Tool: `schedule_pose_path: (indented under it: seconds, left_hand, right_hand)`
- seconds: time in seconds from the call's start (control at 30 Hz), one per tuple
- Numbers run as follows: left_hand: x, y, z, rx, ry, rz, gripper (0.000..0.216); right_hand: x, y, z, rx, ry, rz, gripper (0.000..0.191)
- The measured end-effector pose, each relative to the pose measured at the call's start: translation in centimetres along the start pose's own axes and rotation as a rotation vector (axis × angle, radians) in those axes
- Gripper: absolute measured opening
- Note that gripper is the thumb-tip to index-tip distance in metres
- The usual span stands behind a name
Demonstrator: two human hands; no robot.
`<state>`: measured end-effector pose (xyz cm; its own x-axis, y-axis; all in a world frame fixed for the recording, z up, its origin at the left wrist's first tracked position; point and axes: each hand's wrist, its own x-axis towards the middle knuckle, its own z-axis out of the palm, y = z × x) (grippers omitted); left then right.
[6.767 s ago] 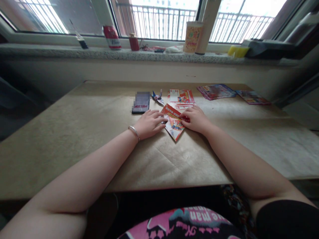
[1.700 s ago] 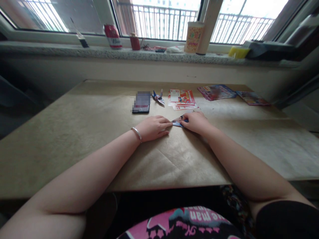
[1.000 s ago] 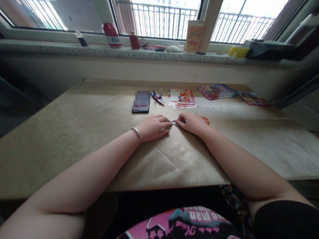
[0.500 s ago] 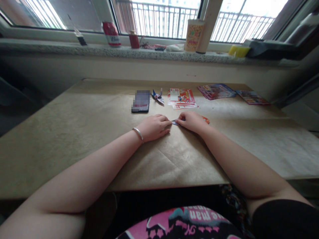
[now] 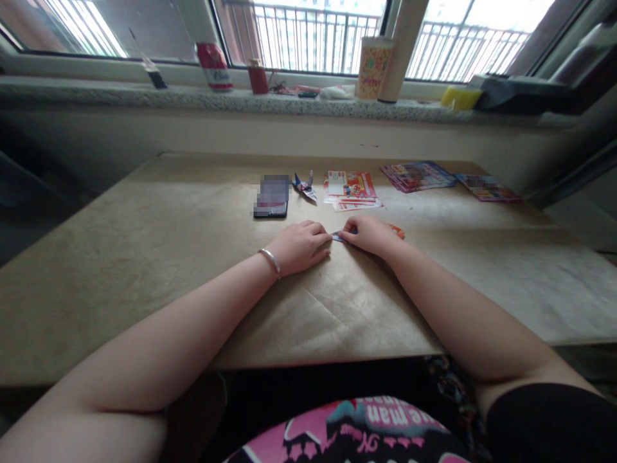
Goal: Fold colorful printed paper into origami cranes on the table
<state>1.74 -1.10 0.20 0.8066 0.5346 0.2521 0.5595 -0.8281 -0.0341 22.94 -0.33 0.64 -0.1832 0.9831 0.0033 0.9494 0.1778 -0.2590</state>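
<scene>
A small folded piece of paper point(image 5: 337, 236), bluish at its left tip, lies on the table between my hands, mostly hidden under the right one. My right hand point(image 5: 367, 235) pinches it between thumb and fingers. My left hand point(image 5: 301, 247), with a silver bracelet at the wrist, rests flat with its fingers stretched out, the fingertips at the paper's left tip. An orange bit of paper point(image 5: 398, 231) shows just beyond my right hand. Behind my hands stands a folded paper crane point(image 5: 305, 188), blue and white.
A phone point(image 5: 272, 196) lies left of the crane. Red and white printed cards point(image 5: 354, 190) are stacked to its right, with colourful booklets point(image 5: 417, 177) farther right. The windowsill point(image 5: 289, 106) holds a red can point(image 5: 214, 66), a patterned cup point(image 5: 374, 67) and a yellow sponge point(image 5: 461, 98).
Hardly anything differs. Both hands stay at the folded paper with only a very slight shift, and the view itself has moved a little.
</scene>
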Motion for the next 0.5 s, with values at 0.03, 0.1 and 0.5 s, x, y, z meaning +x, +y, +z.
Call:
schedule_pose_path:
  seconds: [0.03,0.1,0.5]
  left_hand:
    - [0.01,-0.08,0.01,-0.002,0.001,0.001,0.031]
    - [0.03,-0.22,0.04,-0.005,0.001,0.006,0.030]
    - [-0.07,-0.69,-0.35,0.047,-0.006,-0.060,0.032]
  right_hand:
    - [0.00,0.01,0.01,0.002,-0.001,-0.001,0.029]
    - [0.00,0.03,0.04,0.001,-0.004,-0.002,0.028]
    - [0.05,0.11,0.25,0.008,0.014,-0.012,0.027]
